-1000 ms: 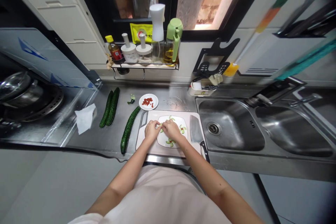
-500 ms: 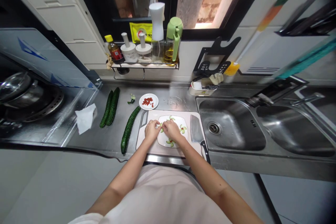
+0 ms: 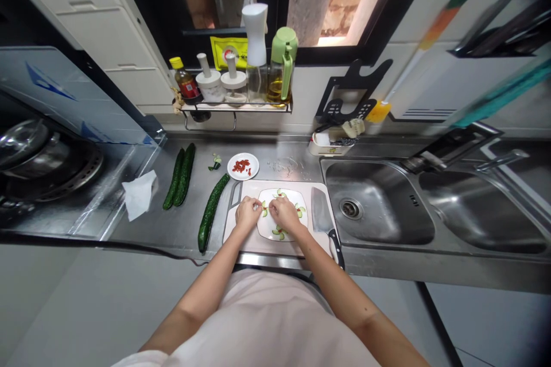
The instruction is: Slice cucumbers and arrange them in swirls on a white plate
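A white plate (image 3: 267, 230) lies on the pale cutting board (image 3: 245, 244), with small flower-like groups of cucumber slices and red bits (image 3: 300, 210) near its edges. At the plate's left side, my left hand (image 3: 248, 213) has its fingertips pinched at a cucumber slice (image 3: 264, 212). My right hand (image 3: 284, 214) hovers over the plate's middle, fingers curled together close to the same group; what they hold, if anything, is too small to make out. To the right on the board rests a cleaver (image 3: 319, 210) with a black handle.
A small white dish (image 3: 232, 174) of chopped red pieces sits behind the board. Whole cucumbers (image 3: 212, 213) and a white paper towel (image 3: 138, 195) lie to the left. A steel sink (image 3: 379, 206) is at right; a bottle rack (image 3: 241, 107) hangs behind.
My right hand's fingertips have drawn slightly right, away from the left ones. More of the left cucumber group shows between the hands. My left hand has barely moved.
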Demonstrator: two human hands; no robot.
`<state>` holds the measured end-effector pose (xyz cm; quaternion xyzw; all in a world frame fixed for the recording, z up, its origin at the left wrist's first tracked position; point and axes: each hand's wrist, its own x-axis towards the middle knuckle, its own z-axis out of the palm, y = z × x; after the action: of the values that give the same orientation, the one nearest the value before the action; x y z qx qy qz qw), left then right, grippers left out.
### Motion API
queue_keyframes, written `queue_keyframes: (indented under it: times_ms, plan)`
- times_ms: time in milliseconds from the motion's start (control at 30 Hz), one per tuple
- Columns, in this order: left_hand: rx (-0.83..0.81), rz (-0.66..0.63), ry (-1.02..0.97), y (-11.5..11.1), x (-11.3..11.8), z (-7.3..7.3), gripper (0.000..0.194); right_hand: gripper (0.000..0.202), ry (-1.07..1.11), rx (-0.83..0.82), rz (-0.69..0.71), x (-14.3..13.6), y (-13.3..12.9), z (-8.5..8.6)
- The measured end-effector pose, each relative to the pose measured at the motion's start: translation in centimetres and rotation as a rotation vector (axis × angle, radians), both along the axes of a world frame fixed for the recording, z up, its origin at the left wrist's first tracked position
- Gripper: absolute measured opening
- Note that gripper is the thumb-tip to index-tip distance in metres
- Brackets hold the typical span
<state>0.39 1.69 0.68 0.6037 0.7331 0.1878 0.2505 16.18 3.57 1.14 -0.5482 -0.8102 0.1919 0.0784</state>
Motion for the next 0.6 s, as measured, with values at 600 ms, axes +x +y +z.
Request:
queue_keyframes:
  times_ms: [600]
  plan:
    - [0.038, -0.005, -0.05, -0.2, -0.7, -0.4, 0.026, 0.02, 0.346, 0.14, -0.216, 5.1, -2.5, 1.6]
